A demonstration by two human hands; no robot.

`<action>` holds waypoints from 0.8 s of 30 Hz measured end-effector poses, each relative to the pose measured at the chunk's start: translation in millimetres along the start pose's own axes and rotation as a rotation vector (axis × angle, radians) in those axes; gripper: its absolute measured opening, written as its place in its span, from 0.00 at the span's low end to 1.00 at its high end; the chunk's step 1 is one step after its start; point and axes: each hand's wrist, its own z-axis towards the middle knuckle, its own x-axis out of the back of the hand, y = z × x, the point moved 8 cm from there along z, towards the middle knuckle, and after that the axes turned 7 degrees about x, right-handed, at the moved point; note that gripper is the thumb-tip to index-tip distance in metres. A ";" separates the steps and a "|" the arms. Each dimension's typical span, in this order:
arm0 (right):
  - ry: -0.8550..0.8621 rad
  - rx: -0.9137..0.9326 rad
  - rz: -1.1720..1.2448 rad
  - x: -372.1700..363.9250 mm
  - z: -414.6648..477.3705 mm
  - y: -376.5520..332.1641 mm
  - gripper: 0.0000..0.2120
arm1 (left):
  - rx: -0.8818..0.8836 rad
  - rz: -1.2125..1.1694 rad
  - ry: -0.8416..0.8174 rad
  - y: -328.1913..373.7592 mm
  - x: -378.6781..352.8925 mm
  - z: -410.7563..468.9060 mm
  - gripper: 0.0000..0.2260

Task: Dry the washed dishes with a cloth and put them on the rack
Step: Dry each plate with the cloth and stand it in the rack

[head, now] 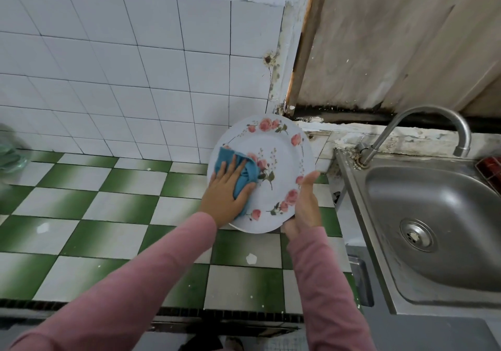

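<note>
Pink sleeves (135, 283) nearest, reaching up from the bottom edge. At the left hand (222, 196), fingers (222, 170) straight and spread, pressing a bunched blue cloth (245, 173) flat onto the left half of a flowered plate (282, 158). At the right hand (303, 207), thumb laid up the plate's right rim, palm cupping the lower edge, other fingers hidden behind; gripping, by the look of it. Plate held tilted, face toward the camera, clear of the green-and-white checked surface (108, 215), over its back right corner. Unwiped part, judging by where the cloth sits: rightward across the face, toward the holding hand. Wiping hand likely the one to travel, holding hand the pivot for any turn. Round plate, so no long axis to mind. Rack nowhere in view; direction of the put-down impossible to tell. Just right of the surface, a steel sink (352, 188) with curved tap (423, 117). Behind, white-tiled wall (108, 66), stained at the corner.
</note>
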 end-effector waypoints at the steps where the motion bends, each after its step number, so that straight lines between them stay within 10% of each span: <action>1: 0.006 0.007 -0.008 -0.4 -0.8 -2.2 0.35 | 0.025 -0.017 -0.004 -4.9 3.5 0.4 0.28; 14: 0.194 0.106 -0.177 32.7 -48.8 -40.4 0.18 | 0.182 -0.500 -0.123 20.5 -0.4 18.7 0.14; 24: 0.531 0.276 -0.304 107.0 -131.9 -127.6 0.07 | 0.136 -0.663 -0.490 165.2 -61.5 12.3 0.24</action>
